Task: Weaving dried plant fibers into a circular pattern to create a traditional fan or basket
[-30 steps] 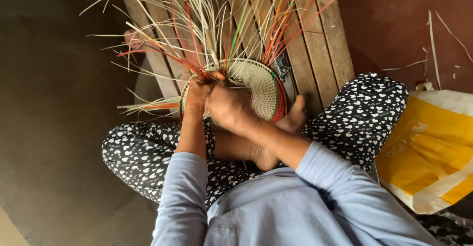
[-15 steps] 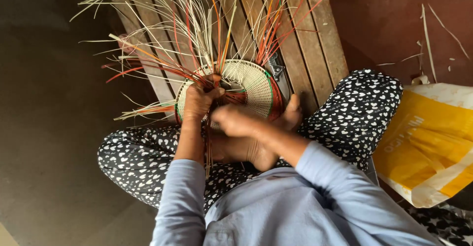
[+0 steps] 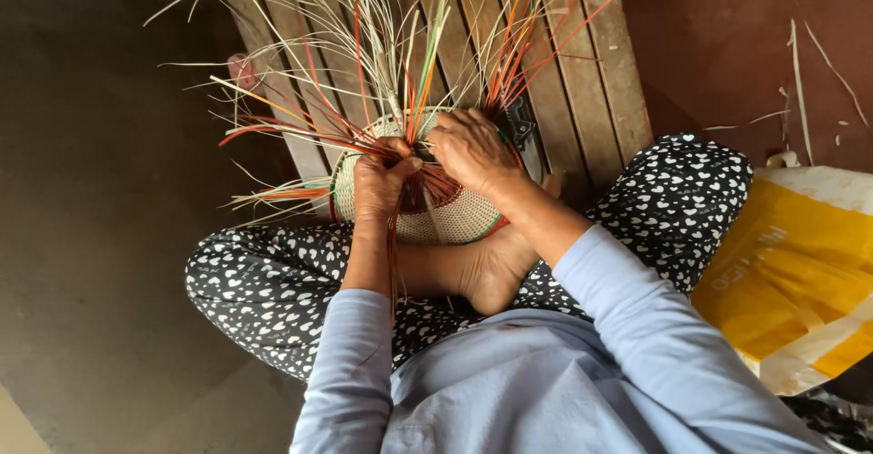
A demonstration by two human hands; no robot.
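Clearly you have a half-woven basket (image 3: 455, 213) resting in your lap against your bare foot (image 3: 496, 272), its round base tipped toward you and its loose strands (image 3: 391, 63) fanning up over the wooden slats (image 3: 582, 81) behind. Your left hand (image 3: 380, 181) is curled closed, the fingers pressed together around a bunch of reddish-orange strands at the basket's left rim. Your right hand (image 3: 471, 149) lies over the upper rim with the fingers bent and close together, pinching at the weave; exactly which strand they hold is hidden under the knuckles. Judging by the look, the basket is light and the woven part fairly stiff, so the rim is the place to grip it. The free strands seem thin, springy and easy to kink or snap, so take them low, just beside the woven edge, not out at the tips. A yellow and white sack (image 3: 791, 281) lies on the floor by your right knee
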